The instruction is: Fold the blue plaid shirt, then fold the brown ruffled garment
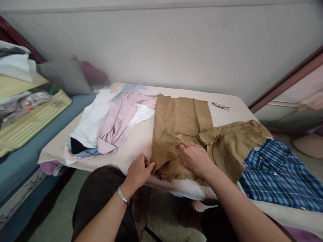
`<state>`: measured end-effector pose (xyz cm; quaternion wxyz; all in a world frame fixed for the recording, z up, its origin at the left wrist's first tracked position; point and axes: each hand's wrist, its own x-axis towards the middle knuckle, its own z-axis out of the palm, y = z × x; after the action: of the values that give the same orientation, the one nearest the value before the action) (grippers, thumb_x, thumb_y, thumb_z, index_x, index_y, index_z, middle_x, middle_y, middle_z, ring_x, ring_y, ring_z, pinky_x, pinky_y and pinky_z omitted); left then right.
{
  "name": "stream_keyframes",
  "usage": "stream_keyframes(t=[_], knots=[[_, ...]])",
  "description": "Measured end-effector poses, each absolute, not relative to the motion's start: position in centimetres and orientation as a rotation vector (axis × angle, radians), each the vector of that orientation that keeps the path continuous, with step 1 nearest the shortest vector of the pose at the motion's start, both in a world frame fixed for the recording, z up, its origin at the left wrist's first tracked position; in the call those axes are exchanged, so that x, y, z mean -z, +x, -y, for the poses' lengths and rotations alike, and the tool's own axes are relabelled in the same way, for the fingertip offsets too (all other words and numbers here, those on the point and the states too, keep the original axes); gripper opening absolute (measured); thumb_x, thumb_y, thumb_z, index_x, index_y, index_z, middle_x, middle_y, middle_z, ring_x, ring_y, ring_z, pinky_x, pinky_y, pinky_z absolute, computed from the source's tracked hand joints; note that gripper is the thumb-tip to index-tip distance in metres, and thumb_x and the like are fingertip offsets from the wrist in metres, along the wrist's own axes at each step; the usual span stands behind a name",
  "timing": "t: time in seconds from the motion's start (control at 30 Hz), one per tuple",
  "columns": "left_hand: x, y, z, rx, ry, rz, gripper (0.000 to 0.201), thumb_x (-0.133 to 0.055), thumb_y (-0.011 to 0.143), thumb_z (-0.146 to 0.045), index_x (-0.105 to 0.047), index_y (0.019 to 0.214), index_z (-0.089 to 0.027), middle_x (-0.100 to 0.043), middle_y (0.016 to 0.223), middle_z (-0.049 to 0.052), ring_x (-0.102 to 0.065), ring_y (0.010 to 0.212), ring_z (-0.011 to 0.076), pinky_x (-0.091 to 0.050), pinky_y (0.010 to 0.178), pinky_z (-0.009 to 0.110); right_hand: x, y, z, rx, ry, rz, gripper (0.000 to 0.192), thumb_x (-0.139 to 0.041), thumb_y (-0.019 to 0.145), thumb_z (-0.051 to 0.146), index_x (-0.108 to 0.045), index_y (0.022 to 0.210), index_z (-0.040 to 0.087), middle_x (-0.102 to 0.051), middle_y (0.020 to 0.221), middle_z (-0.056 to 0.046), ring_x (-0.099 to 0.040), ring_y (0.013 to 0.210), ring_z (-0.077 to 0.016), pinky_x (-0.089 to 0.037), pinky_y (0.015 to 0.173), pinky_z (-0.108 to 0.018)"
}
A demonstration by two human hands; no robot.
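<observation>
A tan-brown shirt [181, 124] lies partly folded on a low padded table [136, 141] covered with a pale cloth. My left hand [138, 171] pinches the near left edge of the shirt; a silver bracelet is on that wrist. My right hand [195, 157] presses flat on the shirt's middle fold, fingers spread. The shirt's right part spreads out crumpled toward a blue plaid shirt [277, 174].
A pile of white, pink and light-blue garments [111, 121] lies at the table's left. A small metal tool [221, 106] rests at the far edge. A blue mattress [22, 158] with pillows and stacked items is at left. A mirror leans at right.
</observation>
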<state>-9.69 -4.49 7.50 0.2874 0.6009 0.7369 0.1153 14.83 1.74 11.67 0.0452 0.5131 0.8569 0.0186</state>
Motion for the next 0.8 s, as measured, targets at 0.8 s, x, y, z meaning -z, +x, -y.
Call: stream_keyframes(t=[0.8], knots=[[-6.7, -6.3, 5.3, -0.270, 2.064, -2.027, 0.040, -0.040, 0.086, 0.003, -0.062, 0.111, -0.019, -0.059, 0.113, 0.009, -0.057, 0.102, 0.0214, -0.044, 0.085, 0.032, -9.2, 12.0, -9.4, 0.873, 1.921, -2.891, 0.021, -0.053, 0.091, 0.027, -0.066, 0.106, 0.021, -0.072, 0.090, -0.003, -0.066, 0.080, -0.0168, -0.047, 0.074, -0.027]])
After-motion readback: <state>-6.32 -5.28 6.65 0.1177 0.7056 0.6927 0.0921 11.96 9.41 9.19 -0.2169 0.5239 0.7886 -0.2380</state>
